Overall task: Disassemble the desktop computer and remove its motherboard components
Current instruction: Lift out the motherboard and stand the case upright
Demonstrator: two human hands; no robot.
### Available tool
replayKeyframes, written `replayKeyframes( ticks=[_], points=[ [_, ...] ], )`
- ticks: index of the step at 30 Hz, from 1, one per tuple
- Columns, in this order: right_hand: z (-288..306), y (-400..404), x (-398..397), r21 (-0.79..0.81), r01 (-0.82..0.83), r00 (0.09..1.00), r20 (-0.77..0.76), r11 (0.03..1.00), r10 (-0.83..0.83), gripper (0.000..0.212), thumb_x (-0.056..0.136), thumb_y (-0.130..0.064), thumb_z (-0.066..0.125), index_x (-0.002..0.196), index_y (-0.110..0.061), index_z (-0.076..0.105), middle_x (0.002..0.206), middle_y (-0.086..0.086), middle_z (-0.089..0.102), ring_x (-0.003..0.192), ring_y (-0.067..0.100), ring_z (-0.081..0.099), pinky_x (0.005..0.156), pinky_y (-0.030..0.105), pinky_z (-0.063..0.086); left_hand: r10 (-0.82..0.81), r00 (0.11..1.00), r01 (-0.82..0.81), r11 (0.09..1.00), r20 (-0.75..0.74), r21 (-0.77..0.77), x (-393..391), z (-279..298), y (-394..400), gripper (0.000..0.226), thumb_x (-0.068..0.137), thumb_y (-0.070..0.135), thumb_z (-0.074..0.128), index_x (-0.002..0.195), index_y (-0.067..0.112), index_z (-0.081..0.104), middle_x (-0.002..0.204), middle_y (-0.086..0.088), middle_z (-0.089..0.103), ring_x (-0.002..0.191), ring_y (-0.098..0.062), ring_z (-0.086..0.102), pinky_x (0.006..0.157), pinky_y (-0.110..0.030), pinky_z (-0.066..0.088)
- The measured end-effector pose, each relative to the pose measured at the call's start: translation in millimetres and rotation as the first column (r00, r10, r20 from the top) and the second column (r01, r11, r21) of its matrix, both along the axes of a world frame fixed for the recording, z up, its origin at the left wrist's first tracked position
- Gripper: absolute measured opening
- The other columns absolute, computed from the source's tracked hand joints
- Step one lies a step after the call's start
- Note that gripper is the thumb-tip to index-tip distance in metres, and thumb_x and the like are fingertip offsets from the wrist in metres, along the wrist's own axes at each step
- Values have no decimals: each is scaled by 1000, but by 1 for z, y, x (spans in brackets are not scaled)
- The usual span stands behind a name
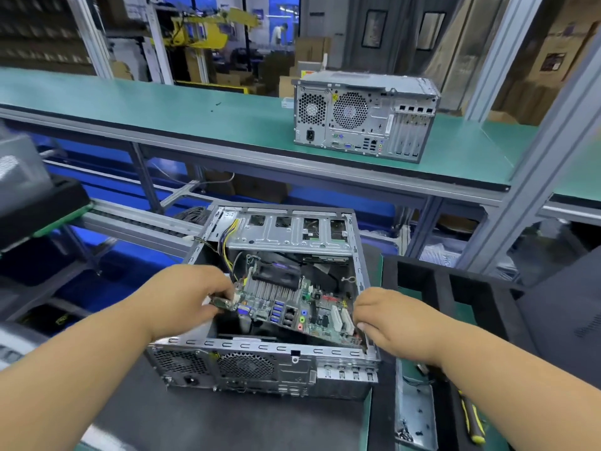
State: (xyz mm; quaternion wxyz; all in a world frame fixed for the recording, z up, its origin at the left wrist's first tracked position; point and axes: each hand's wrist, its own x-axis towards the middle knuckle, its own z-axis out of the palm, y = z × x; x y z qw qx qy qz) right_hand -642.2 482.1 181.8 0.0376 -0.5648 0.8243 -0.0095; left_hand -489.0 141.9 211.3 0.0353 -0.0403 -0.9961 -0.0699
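The motherboard (292, 307) is sitting tilted inside the open computer case (270, 320), its port edge raised toward the case's rear wall and its far edge dipping deeper toward the drive cage (289, 232). The left hand (185, 301) is reaching in over the case's left wall, fingers curled closed around the board's left corner at the metal-shelled connector — thumb and fingertips are pinching it from both sides. The right hand (387, 317) is coming in over the case's right wall, knuckles up and fingers bent down onto the board's right edge beside the white expansion slots (341, 320); the fingertips are touching that edge, though how firmly they are closing on it cannot be told. Both forearms are stretching forward from the bottom of the view, angling inward toward the case. A finned heatsink (276, 284) with its black fan is riding on the board's middle, and yellow and black wires (227, 242) are trailing down from the case's far left corner. Beyond the case, on the green shelf (162, 105), a second desktop tower (364, 115) is standing — well apart.
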Motion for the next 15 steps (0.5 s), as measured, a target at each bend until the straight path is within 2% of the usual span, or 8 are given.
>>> replayKeyframes(
  ticks=[3,6,8,10,13,15],
  points=[
    [-2,1,-1,-48,29,1000,-3,998,-29,23,99,-32,34,96,-22,55,99,-8,52,96,10,41,87,25,39,38,999,-39,999,-27,-26,-8,14,1,22,80,28,71,94,42,64,85,31,53,82,8,51,78,-20,46],
    [3,4,1,-123,96,994,61,988,-89,21,97,-39,34,99,-26,51,97,-11,50,91,8,44,83,27,41,86,996,-86,996,-21,-17,-15,22,-2,20,79,30,73,91,43,64,85,32,56,81,10,53,77,-19,46],
    [8,8,5,-169,161,975,179,972,-130,37,92,-56,33,117,-31,46,112,-15,51,101,4,49,87,26,43,107,994,-108,994,6,8,-18,25,-4,21,78,31,76,87,45,63,84,30,58,81,11,54,76,-17,45],
    [12,8,10,-211,219,950,270,953,-158,58,83,-72,33,130,-38,34,126,-22,43,111,-1,49,90,24,43,109,994,-109,994,28,19,-20,25,-5,25,77,31,77,84,47,60,84,29,59,81,11,54,76,-17,46],
    [21,-3,19,-199,148,986,106,969,-128,68,76,-80,40,131,-40,38,126,-24,42,112,1,47,93,25,41,95,995,-96,995,34,37,-21,23,-7,25,76,29,78,83,46,60,84,29,58,80,11,54,77,-21,48],
    [24,-17,25,-167,117,992,-33,979,-124,66,81,-71,46,135,-34,41,127,-16,49,115,8,48,98,29,39,78,997,-79,995,28,66,-21,21,-10,22,75,28,78,84,42,63,83,29,59,81,11,55,77,-22,49]
  ],
)
